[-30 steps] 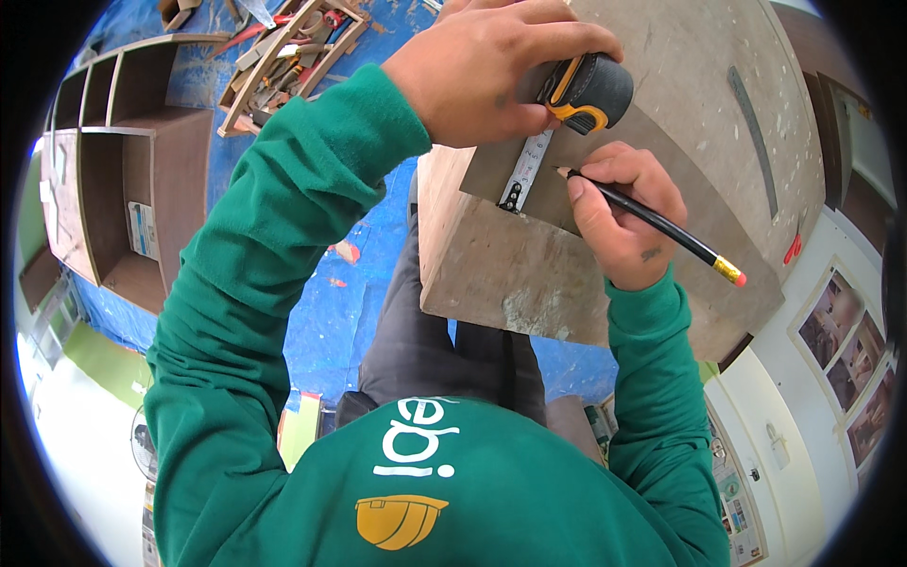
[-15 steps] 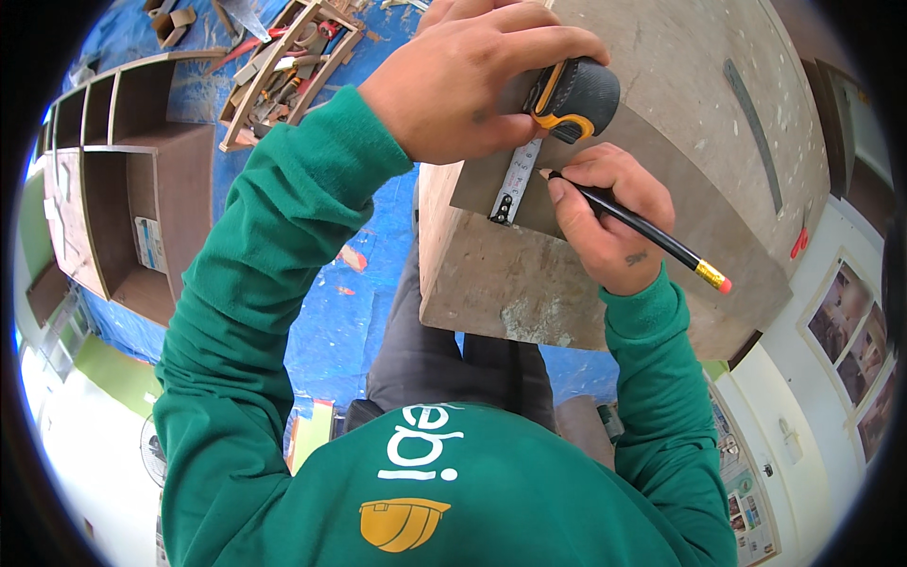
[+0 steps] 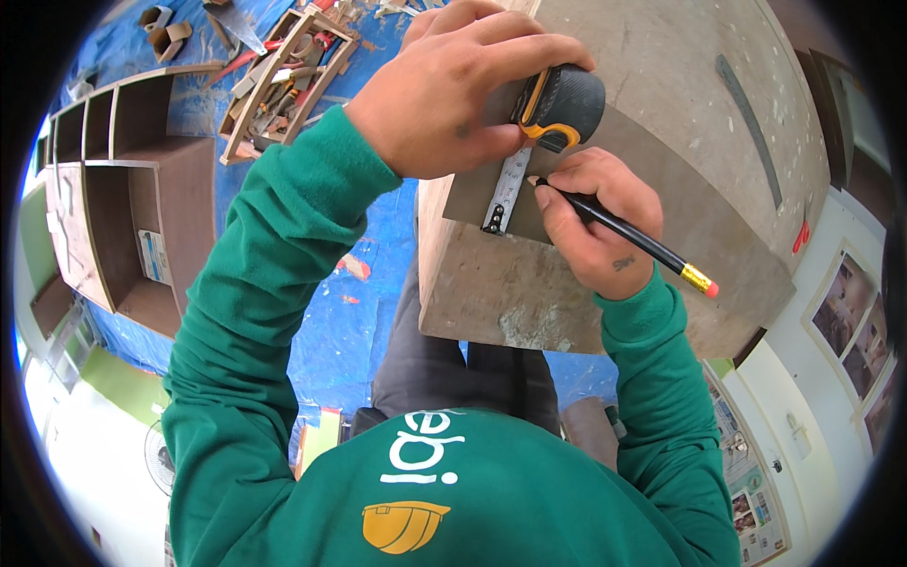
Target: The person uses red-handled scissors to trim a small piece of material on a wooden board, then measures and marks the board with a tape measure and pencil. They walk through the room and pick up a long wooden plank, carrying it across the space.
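My left hand is closed around a black and yellow tape measure. A short length of its white blade lies across a thin brown board, with the metal hook at the board's near edge. In my right hand, a black pencil with a pink eraser is pinched between thumb and fingers. The pencil's tip points at the blade's right edge; I cannot tell whether it touches the board. Under the board stands a large wooden bench or box with a worn, stained surface.
A dark metal strip lies farther right on the bench top, and red-handled scissors or pliers sit near its right edge. A wooden tool carrier full of tools rests on the blue floor sheet. An open brown cabinet stands at the left.
Both hands, the tape measure and the pencil appear slightly farther left, and the pencil tip a little lower. The whole view has also shifted slightly. Both grips are the same.
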Motion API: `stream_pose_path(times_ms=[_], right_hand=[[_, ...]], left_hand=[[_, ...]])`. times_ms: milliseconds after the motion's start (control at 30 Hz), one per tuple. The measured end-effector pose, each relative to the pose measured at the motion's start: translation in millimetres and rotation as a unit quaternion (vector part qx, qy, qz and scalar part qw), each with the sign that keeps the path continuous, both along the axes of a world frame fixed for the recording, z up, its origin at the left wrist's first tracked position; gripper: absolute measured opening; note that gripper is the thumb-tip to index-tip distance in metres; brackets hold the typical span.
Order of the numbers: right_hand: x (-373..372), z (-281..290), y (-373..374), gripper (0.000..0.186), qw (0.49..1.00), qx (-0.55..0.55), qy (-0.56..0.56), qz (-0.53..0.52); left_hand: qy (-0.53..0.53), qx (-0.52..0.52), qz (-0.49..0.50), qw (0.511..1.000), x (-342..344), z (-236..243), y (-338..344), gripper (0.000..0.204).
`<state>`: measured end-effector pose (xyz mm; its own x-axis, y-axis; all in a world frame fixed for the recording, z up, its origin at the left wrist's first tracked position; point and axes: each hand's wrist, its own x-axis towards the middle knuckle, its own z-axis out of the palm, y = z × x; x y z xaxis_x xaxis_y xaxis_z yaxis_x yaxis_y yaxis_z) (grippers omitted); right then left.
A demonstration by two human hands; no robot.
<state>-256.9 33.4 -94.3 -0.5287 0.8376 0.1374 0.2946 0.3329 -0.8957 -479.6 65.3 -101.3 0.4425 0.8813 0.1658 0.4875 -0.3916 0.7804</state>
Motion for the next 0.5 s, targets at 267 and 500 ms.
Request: stream_pose_path(times_ms=[267,500], right_hand=[[0.2,-1.3,0.5,0.018,1.000,0.017,-0.014,0.005],[-0.3,-4.2,0.6,0.019,1.000,0.026,-0.004,0.002]], left_hand=[[0.013,0.081,0.025,0.996,5.4,-2.1,-2.5,0.066],[-0.002,0.091,0.028,0.995,6.9,-2.2,-1.9,0.067]])
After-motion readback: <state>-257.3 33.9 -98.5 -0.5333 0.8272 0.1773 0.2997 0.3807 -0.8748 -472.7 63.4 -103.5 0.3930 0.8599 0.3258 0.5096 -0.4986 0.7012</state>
